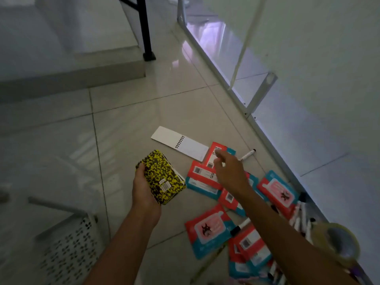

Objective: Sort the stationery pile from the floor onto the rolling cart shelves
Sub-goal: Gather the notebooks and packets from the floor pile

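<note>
Nearest, at the lower right edge, a roll of clear tape [337,241] sits blurred beside the right forearm. At the lower left stands the white perforated corner of the rolling cart [67,251], its pale frame bar slanting above it.

Glossy pale floor tiles [127,112] with thin grout lines run from near to far. A low step rises at the far left, and a black post [147,29] stands on the floor beside it. A white metal frame [236,93] runs diagonally from far centre to near right along a white wall.

The stationery pile lies on the floor at right: red-and-teal packets [209,229] overlapping one another, some printed with a small black figure, with whiteboard markers [247,154] scattered among and beyond them. An open spiral notepad [181,144] lies flat just beyond the packets, its white pages up.

The left hand [144,188] is cupped palm-up, fingers curled round the lower edge of a stack of yellow-and-black speckled notebooks [163,177], held above the floor left of the pile. The right hand [230,171] reaches out over the far packets with fingers loosely spread and slightly bent, holding nothing; motion blur hides whether the fingertips touch the packet beneath them.
</note>
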